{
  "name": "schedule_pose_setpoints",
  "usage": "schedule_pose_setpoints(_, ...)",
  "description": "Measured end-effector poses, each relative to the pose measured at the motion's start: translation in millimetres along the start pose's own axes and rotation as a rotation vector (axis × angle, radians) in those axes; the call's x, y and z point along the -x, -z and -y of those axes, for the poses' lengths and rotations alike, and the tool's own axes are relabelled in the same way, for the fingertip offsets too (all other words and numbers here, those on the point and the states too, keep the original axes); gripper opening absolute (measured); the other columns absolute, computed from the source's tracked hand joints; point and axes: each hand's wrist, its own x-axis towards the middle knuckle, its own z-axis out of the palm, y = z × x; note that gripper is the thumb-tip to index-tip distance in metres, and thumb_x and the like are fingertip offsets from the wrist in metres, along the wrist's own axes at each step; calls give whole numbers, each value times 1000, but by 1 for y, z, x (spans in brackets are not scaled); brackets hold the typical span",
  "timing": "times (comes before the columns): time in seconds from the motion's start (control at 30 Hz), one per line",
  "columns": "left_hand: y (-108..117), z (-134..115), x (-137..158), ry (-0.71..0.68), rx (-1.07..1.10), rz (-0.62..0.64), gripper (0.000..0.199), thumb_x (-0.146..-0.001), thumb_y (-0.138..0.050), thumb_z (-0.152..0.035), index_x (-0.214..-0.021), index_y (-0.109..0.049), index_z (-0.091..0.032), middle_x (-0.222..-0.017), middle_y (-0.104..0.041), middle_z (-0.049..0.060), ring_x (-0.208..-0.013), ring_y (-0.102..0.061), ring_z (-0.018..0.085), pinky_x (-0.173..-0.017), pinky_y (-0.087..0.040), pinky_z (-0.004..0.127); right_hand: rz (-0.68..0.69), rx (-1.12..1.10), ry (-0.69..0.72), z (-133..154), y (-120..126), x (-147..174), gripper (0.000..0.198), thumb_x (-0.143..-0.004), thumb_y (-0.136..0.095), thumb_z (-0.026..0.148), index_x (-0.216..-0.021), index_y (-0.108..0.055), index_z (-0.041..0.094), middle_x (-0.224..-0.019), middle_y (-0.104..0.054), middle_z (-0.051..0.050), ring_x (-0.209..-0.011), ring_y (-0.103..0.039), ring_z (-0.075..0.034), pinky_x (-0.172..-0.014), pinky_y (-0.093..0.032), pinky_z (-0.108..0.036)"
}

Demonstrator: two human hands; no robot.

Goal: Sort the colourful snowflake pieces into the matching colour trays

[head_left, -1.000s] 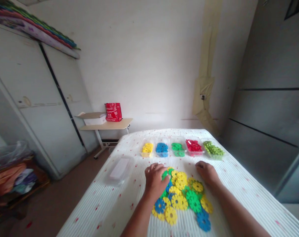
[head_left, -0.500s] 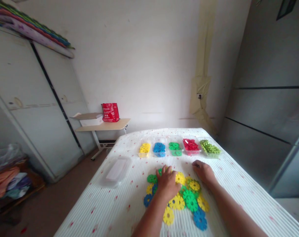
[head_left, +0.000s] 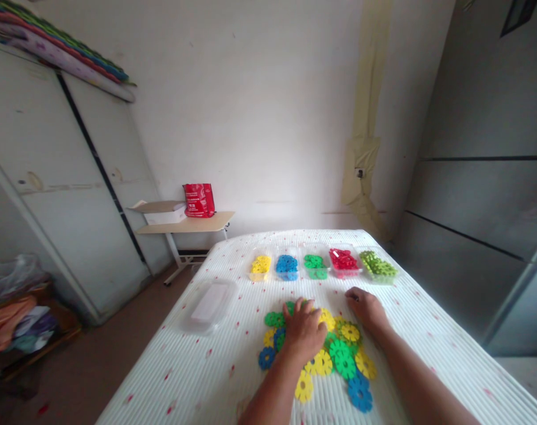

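Observation:
My left hand (head_left: 305,328) lies over the middle of a loose pile of toothed plastic discs, fingers spread and palm down. Around it are a green disc (head_left: 274,319), a blue disc (head_left: 267,358), a yellow disc (head_left: 303,386) and several more, some overlapping. My right hand (head_left: 368,308) rests on the cloth just beyond the pile's right side, its fingers curled closed. Whatever is inside those fingers, if anything, is hidden. Closer to me, a blue disc pair (head_left: 360,392) lies between my forearms. Part of the pile is covered by my left hand and forearm.
Along the far part of the bed-like surface (head_left: 197,383) stand clear tubs of yellow discs (head_left: 261,265), blue discs (head_left: 286,265), green discs (head_left: 315,265), red pieces (head_left: 343,260) and light green pieces (head_left: 377,263). A clear plastic lid or container (head_left: 208,306) lies at left.
My left hand has shifted slightly right and down over the discs, with its fingers still spread. My right hand stays in about the same place.

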Motion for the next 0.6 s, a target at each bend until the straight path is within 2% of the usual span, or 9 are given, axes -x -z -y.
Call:
schedule_pose_setpoints(0.27,-3,-4,0,31,43,5,28,-74,-51,-21,-100,-61,-26,-127,-52,5,-126,-32,28,-104,-12,58,2,-7,-4,3,2,2,21,-76,-44,20,-82,-64,21,-85,-69,-4,-81,-62,-17,-69,-41,-23)
schedule_pose_setpoints(0.4,-3,-6,-1,26,157,-87,26,-67,-55,-15,-90,-61,-24,-106,-62,5,-114,-44,24,-102,-22,49,-1,-10,10,1,1,1,18,-76,-45,21,-80,-63,22,-83,-69,-2,-79,-62,-17,-68,-41,-22)
schedule_pose_setpoints(0.5,-1,-4,-3,54,389,-126,18,-59,-55,-10,-71,-62,-22,-80,-65,1,-90,-55,20,-86,-38,35,-2,-1,5,0,0,0,18,-76,-46,21,-80,-63,22,-83,-69,-3,-78,-62,-17,-68,-41,-22)
schedule_pose_setpoints(0.6,6,7,-9,129,587,-162,13,-55,-55,-11,-60,-61,-21,-61,-61,-2,-65,-55,15,-64,-41,26,-1,-1,12,-1,0,-1,20,-75,-45,20,-81,-64,21,-84,-69,-4,-79,-62,-17,-68,-40,-22)
